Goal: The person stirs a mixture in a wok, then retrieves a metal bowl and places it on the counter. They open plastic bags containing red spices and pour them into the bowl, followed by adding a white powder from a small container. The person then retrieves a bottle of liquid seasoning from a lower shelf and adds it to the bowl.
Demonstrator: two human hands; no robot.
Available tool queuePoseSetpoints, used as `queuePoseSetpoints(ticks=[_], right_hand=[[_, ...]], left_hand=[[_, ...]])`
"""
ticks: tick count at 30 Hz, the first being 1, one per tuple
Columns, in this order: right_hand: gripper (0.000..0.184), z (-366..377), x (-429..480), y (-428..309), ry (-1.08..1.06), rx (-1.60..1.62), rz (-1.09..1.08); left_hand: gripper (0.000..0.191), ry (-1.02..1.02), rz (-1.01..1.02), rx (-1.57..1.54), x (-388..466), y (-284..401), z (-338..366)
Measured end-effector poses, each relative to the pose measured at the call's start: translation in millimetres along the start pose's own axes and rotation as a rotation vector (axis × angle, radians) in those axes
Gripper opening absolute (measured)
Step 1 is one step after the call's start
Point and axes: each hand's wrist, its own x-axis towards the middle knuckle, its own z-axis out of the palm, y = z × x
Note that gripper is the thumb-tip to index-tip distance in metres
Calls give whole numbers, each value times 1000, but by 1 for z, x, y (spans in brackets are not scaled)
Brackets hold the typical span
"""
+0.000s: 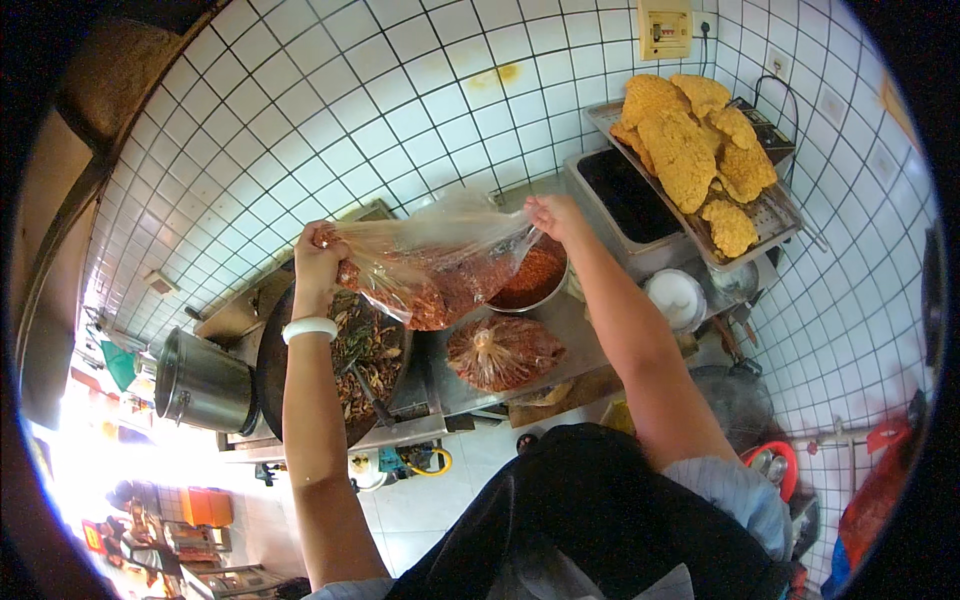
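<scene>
A clear plastic bag (442, 289) with dark red, flaky contents is stretched between my hands above the metal counter. My left hand (321, 259) grips its left end, with some red contents bunched against the fingers. Pinched in my right hand (547, 217) is the bag's upper right edge. Partly behind the bag stands a round metal bowl of red chili-like flakes (536, 277). Just below, on the counter, lies a knotted plastic bag of red contents (502, 352). A large wok (367, 345) with brown and green pieces and a ladle is below my left hand.
A tall steel pot (202, 382) stands left of the wok. At the upper right, a metal tray (724, 259) of golden fried pieces (675, 150) overlaps a rectangular container of dark contents (626, 195). A bowl of white contents (675, 298) sits near my right forearm. Tiled walls rise behind.
</scene>
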Motion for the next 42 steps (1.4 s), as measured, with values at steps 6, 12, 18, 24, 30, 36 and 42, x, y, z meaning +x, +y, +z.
queuePoseSetpoints(ticks=[6, 12, 18, 24, 30, 36, 42], right_hand=[[17, 20, -12, -17, -131, -146, -8], [19, 20, -4, -16, -174, -108, 50], [20, 6, 4, -7, -18, 6, 64], [21, 9, -7, -11, 11, -70, -32], [18, 10, -6, -13, 13, -120, -65], [14, 31, -18, -20, -114, -191, -116], [17, 81, -50, -41, -307, -568, -174]], left_hand=[[36, 73, -21, -26, -33, -18, -2], [34, 121, -107, -210, -47, -20, -6], [33, 107, -58, -101, -29, -3, -8], [33, 112, -109, -144, -17, 4, -1], [31, 123, -112, -180, -13, 3, -4], [30, 136, -66, -139, -26, -11, -11], [35, 242, -61, -195, -80, -34, 0]])
